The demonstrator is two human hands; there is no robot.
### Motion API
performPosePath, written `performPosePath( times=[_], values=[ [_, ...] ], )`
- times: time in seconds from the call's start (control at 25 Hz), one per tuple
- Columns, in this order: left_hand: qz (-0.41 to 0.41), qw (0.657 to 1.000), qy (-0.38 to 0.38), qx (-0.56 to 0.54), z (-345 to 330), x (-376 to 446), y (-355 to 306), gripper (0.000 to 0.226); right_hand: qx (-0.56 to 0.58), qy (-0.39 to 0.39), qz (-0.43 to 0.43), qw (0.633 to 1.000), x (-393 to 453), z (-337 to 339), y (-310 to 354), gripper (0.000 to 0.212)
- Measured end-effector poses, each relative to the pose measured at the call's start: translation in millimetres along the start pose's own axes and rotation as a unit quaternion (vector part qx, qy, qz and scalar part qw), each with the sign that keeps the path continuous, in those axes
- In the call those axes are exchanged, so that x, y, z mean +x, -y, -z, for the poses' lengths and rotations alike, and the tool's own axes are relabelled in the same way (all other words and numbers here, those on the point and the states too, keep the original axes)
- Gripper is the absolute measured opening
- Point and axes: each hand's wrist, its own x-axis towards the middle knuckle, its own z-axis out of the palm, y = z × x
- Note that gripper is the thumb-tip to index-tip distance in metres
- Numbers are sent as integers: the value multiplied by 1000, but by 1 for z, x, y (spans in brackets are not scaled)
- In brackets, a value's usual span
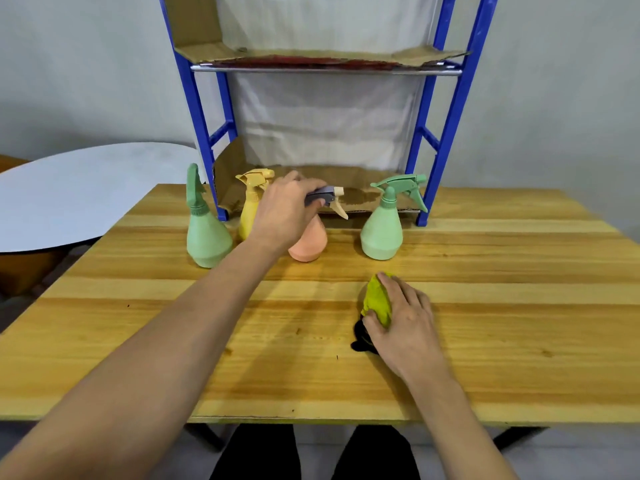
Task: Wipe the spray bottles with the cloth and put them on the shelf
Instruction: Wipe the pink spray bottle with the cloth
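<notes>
Several spray bottles stand on the wooden table [485, 306] in front of the blue shelf [450, 109]. My left hand [284, 213] grips the grey spray head of the orange bottle [310, 242], which stands on the table. Behind my hand is a yellow bottle [250, 206], partly hidden. A green bottle [206, 233] is at the left and another green bottle [382, 230] at the right. My right hand [405, 320] rests on the yellow-green cloth [377, 299], thumb and fingers curled round it; a black part of the cloth shows beneath.
The shelf's two levels are lined with brown cardboard [353, 188] and hold no bottles. A round grey tabletop [79, 199] lies to the left, beyond the wooden table. My legs show below the table's front edge.
</notes>
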Motion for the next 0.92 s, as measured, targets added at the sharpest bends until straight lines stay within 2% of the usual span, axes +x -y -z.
performPosePath(
  times=[0.12, 0.2, 0.32, 0.4, 0.48, 0.6, 0.76, 0.92],
  values=[
    [-25, 998, 35, -37, 12, -12, 0, 29, 33, -57, 17, 998, -5, -5, 1, 61],
    [-31, 998, 33, -48, 22, -27, -2, 30, 99, -79, -15, 992, -4, -3, 4, 53],
    [-20, 997, 3, -80, 36, -49, -6, 30, 278, -111, -81, 951, 0, 11, 16, 45],
    [11, 993, -2, -116, 43, -59, -10, 25, 353, -160, -74, 919, 7, 20, 35, 41],
    [38, 985, 7, -169, 47, -70, -15, 24, 380, -188, -45, 905, 16, 31, 58, 43],
    [42, 977, 13, -209, 49, -89, -18, 25, 395, -145, 41, 906, 23, 34, 82, 49],
    [39, 973, -7, -226, 49, -103, -13, 24, 467, -37, 112, 877, 25, 16, 84, 50],
    [16, 970, -16, -243, 47, -108, -10, 25, 441, -54, 147, 884, 23, 9, 84, 33]
  ],
)
